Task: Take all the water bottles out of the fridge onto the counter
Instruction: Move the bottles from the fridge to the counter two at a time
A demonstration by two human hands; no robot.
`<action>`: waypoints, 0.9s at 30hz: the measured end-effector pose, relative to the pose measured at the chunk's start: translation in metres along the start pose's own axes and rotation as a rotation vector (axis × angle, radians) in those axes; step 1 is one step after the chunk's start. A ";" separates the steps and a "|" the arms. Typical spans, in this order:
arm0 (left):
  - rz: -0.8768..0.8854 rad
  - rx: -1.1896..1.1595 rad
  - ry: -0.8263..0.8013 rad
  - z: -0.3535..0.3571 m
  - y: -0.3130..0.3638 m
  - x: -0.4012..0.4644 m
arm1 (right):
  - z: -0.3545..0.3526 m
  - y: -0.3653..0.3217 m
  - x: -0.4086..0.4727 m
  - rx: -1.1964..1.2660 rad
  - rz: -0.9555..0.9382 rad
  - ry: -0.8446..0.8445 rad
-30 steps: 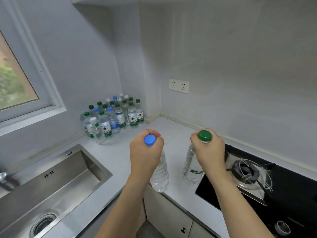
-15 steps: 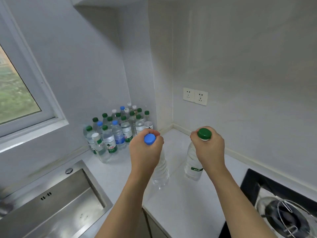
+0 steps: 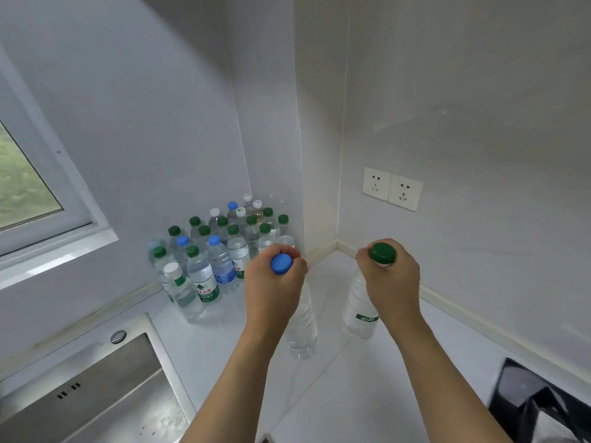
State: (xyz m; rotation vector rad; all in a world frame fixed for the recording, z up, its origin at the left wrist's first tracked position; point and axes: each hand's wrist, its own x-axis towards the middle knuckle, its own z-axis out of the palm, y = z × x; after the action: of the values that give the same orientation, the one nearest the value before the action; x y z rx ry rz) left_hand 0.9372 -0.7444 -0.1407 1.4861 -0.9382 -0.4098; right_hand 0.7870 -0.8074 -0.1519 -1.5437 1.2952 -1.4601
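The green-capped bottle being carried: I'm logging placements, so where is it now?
In the head view, right of centre: the green-capped bottle hangs from the right hand, beside the blue-capped bottle, below the wall sockets.

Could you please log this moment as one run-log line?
left hand: grips blue-capped bottle | right hand: grips green-capped bottle | bottle cluster: on counter

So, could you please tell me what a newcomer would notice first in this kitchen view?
Probably the two hands in the foreground: the left hand grips a blue-capped bottle by its neck, and the right hand grips a green-capped bottle the same way, both over the white counter. Next, the crowd of bottles standing in the corner, behind the sink.
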 end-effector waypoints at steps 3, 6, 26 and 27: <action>0.009 0.015 -0.014 -0.001 -0.017 0.028 | 0.025 0.010 0.014 0.013 0.014 0.008; 0.010 0.026 -0.042 -0.007 -0.035 0.058 | 0.056 0.020 0.028 0.015 0.034 0.009; -0.110 0.207 -0.043 -0.082 -0.197 0.189 | 0.297 0.098 0.059 0.008 0.207 -0.216; -0.125 0.208 -0.044 -0.082 -0.205 0.193 | 0.306 0.103 0.061 -0.002 0.206 -0.219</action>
State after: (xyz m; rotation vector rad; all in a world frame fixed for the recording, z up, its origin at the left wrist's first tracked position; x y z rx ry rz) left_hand 1.1764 -0.8557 -0.2675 1.7375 -0.9478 -0.4476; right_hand 1.0540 -0.9486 -0.2805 -1.4770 1.2821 -1.1287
